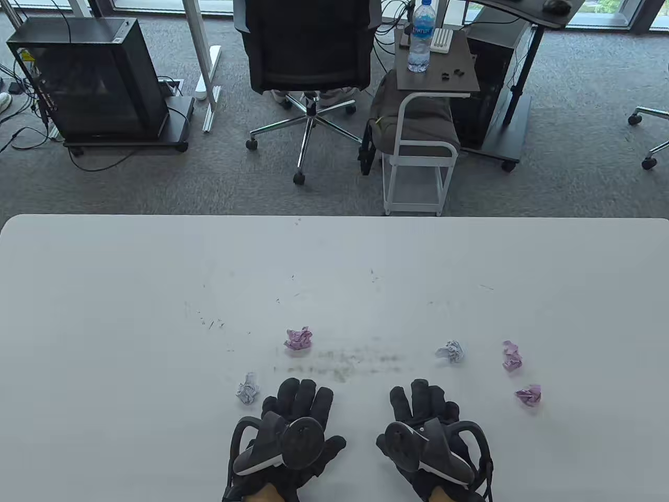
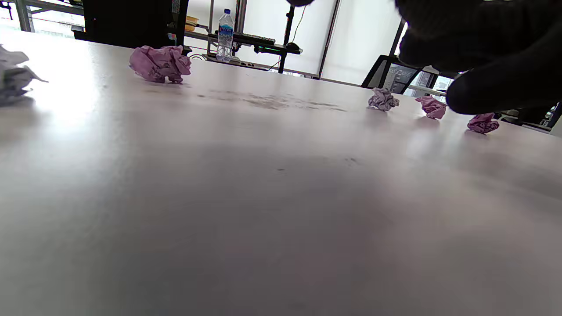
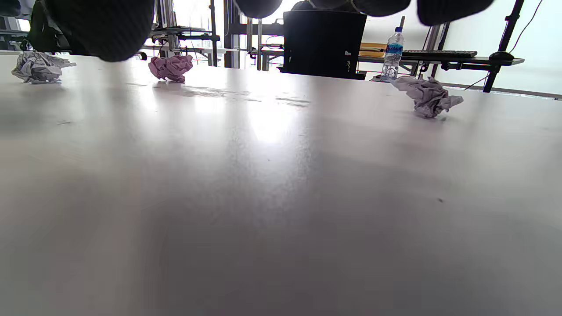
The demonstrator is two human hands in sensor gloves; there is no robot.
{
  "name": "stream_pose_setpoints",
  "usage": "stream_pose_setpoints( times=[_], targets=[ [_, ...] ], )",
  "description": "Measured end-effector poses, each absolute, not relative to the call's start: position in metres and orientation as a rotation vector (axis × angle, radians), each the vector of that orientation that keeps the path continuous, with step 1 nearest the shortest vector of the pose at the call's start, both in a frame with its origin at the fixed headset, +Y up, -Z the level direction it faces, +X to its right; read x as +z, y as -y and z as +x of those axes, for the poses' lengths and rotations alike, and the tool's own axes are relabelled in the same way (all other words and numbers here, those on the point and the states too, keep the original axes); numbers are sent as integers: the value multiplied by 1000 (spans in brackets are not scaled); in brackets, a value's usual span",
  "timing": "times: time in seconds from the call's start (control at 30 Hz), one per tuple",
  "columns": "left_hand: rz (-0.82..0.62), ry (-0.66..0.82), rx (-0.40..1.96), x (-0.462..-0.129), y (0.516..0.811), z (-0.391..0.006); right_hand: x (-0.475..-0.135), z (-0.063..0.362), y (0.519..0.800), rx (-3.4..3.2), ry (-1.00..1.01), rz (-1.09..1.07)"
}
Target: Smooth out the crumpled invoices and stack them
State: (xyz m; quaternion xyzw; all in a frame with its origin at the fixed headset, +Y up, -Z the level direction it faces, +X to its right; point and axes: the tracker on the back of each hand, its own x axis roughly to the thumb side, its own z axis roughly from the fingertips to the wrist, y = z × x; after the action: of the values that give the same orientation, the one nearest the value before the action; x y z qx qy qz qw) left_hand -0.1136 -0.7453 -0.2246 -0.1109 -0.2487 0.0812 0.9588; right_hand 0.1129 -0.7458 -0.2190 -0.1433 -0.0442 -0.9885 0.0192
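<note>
The white tabletop [image 1: 104, 314] fills the lower part of the table view, and it has a grey smudge near the middle of its front part. Behind it, on the carpet, stand a black office chair [image 1: 308, 47] and a small side table [image 1: 436, 70] with a water bottle [image 1: 421, 36] on it.

The left hand [image 1: 292, 423] and the right hand [image 1: 426, 426] lie near the front edge, palms down and side by side with a gap between them. The fingers of both are spread and rather straight, so each grip is open and holds nothing.

Five crumpled invoices lie on the tabletop, none of them flattened or stacked. A white paper ball [image 1: 248, 389] lies just beside the left hand, on its outer side, close to the fingertips but apart from them. A pink paper ball [image 1: 298, 339] lies a little beyond the left fingertips. A second white ball [image 1: 451, 351] lies beyond the right hand, slightly to its outer side. A long pink ball [image 1: 512, 356] is farther to the right. The last pink ball [image 1: 528, 395] lies to the right of the right hand, level with its fingers and clearly apart from them.
</note>
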Motion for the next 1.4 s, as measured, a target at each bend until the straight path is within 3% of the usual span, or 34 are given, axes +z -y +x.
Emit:
stream_pose_setpoints(
  times=[0.67,0.87,1.0,1.13,1.4],
  targets=[
    [-157,367,242,-231,738,-140,-219,121,743,-3182,151,-453],
    [-352,133,342,-244,754,-180,-219,126,738,-3239,129,-445],
    [-372,14,337,-253,766,-207,-221,127,739,-3261,180,-495],
    [-412,-42,389,-262,781,-216,-221,127,739,-3281,191,-518],
    [-391,-23,189,-267,782,-203,-224,126,742,-3308,244,-544]
  ],
)
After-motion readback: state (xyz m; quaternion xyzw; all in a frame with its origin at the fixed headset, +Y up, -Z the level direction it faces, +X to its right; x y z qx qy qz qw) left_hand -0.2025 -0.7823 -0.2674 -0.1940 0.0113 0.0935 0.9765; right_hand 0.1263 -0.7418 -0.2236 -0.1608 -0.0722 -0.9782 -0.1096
